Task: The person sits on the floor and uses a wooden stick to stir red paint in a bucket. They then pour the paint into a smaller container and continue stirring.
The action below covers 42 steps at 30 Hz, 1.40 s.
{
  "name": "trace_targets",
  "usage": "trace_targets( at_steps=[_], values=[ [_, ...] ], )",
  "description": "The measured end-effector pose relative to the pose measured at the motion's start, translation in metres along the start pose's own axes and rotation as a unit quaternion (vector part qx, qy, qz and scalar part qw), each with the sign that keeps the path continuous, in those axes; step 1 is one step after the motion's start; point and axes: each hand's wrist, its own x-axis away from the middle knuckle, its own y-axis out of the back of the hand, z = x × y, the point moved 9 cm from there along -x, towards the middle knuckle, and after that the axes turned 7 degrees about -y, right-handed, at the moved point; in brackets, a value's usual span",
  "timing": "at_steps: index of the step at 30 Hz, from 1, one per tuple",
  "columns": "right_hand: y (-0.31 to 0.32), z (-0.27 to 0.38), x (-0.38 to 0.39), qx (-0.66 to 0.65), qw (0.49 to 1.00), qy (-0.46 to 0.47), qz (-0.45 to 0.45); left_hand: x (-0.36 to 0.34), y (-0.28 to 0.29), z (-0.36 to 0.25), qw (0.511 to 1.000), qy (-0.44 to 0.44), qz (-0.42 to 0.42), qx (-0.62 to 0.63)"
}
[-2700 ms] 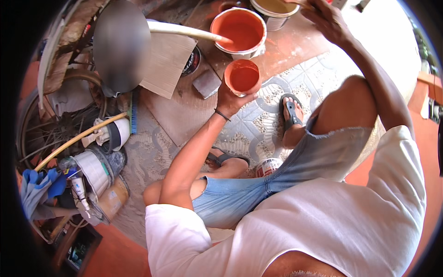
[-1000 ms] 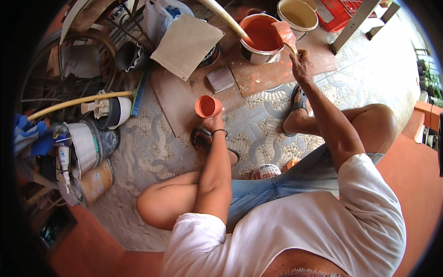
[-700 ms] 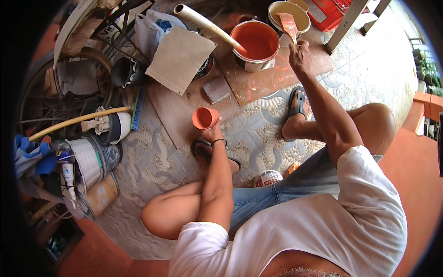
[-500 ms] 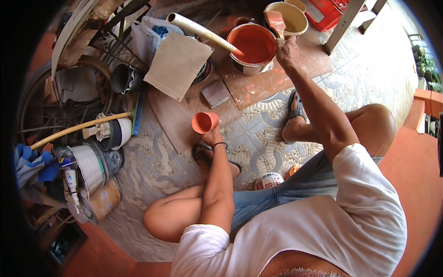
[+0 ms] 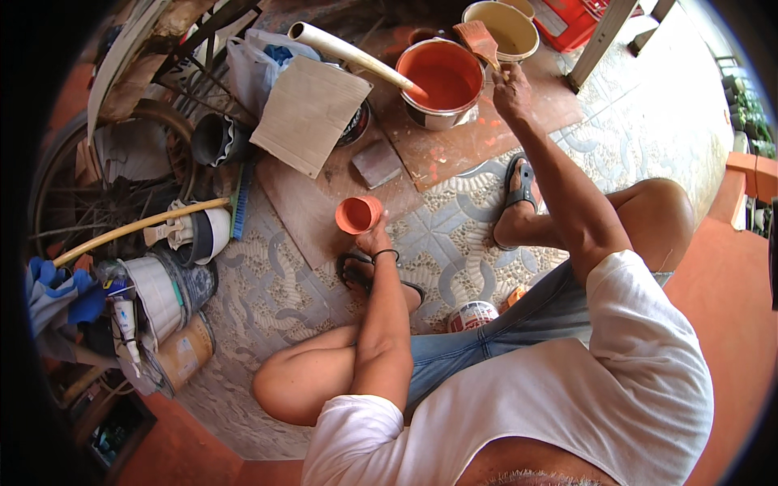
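Note:
My left hand (image 5: 375, 239) is closed round a small orange-red pot (image 5: 356, 215), its open mouth tilted toward the far left. In my right hand (image 5: 512, 93) is the handle of a paintbrush (image 5: 478, 42), its wide bristles coated orange-red. The brush is held above the gap between a bucket of orange-red paint (image 5: 446, 77) and a cream bucket (image 5: 519, 28) behind it. A pale pipe (image 5: 348, 54) leans in the paint bucket with its lower end in the paint.
Stained boards (image 5: 462, 154) lie under the buckets. Left of them are a cardboard sheet (image 5: 312, 113) and a small block (image 5: 377, 164). A bicycle wheel (image 5: 182, 134), stacked pots (image 5: 154, 292) and a blue-bristled brush (image 5: 241, 202) crowd the left. A wooden leg (image 5: 601, 49) stands far right.
The paintbrush has shifted slightly left and its bristles have swung lower, toward the paint bucket's rim. My left hand and the pot have stayed almost still.

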Motion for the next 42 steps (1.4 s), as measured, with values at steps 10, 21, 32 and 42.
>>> trace_targets(
  at_steps=[10, 21, 32, 42],
  values=[
    [0.026, -0.035, -0.038, -0.008, 0.998, 0.055, 0.033, 0.003, 0.002, 0.005, 1.0, 0.014, 0.003, -0.021],
    [0.025, -0.001, -0.089, 0.143, 0.962, 0.195, 0.129, 0.01, 0.007, -0.017, 0.998, 0.005, 0.005, -0.066],
    [0.034, 0.008, -0.077, 0.229, 0.952, 0.189, 0.071, 0.009, 0.006, -0.012, 0.999, 0.012, 0.007, -0.05],
    [0.064, 0.033, -0.054, 0.218, 0.942, 0.234, -0.102, 0.007, 0.005, 0.021, 0.996, -0.012, 0.043, -0.073]
  ],
)
